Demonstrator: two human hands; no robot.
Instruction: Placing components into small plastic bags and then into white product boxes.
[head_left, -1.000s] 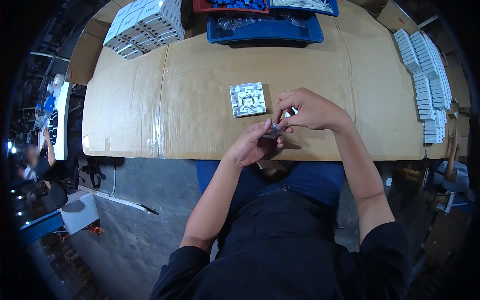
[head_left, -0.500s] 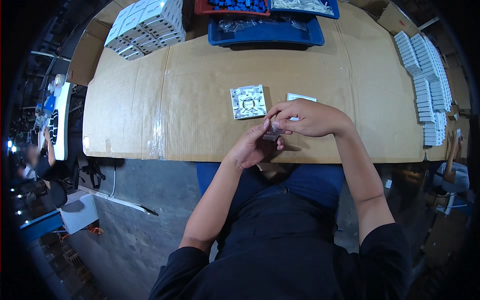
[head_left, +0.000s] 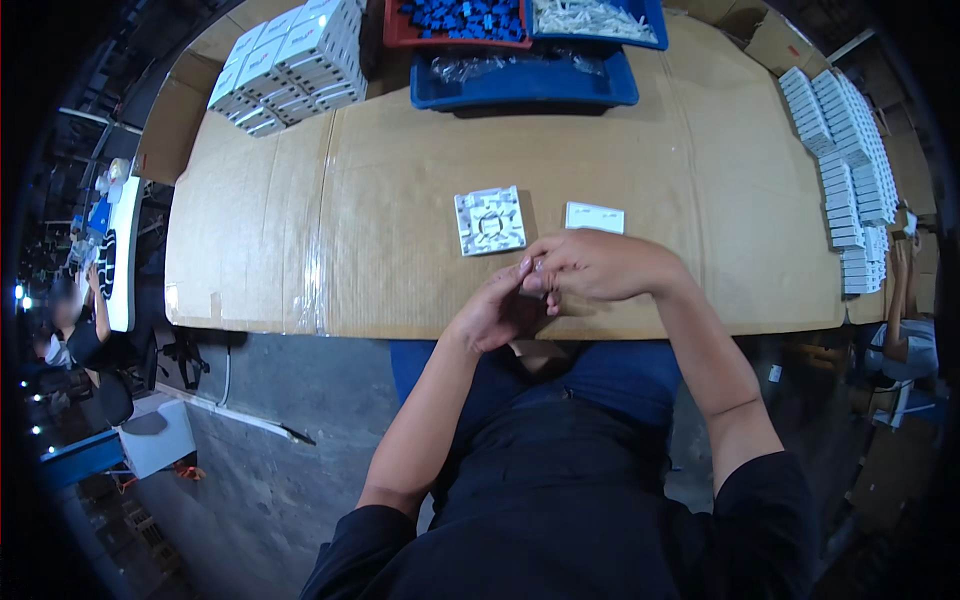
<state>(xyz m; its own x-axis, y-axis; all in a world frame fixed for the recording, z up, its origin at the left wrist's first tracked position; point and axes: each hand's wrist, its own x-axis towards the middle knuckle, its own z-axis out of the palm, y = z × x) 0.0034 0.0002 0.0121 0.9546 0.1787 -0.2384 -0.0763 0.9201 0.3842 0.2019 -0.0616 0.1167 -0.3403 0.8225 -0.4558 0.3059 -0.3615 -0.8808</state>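
Observation:
Over the table's near edge my two hands meet, fingertips together. My left hand (head_left: 493, 312) is closed with its palm turned up, pinching a small clear plastic bag that is now almost wholly hidden by fingers. From the right, my right hand (head_left: 610, 266) reaches over it, thumb and fingers closed on the same bag. Just beyond my left fingertips lies a white square plastic housing (head_left: 490, 222), its moulded inside with a round centre facing up. Behind my right knuckles a white rectangular cover plate (head_left: 595, 217) lies flat, its near edge partly covered by the hand.
Cardboard covers the table (head_left: 400, 170). At the back stand a red tray (head_left: 455, 42) of blue parts, a blue tray (head_left: 655, 38) of white parts, and a lower blue tray (head_left: 520, 97) with clear bags. White boxes (head_left: 290, 65) are stacked back left, white plates (head_left: 855, 160) right. Other people sit at both sides.
The view has tipped slightly, so the table things appear lower. My fingers have closed further over the clear bag, which showed between them before. The housing and plate lie as before.

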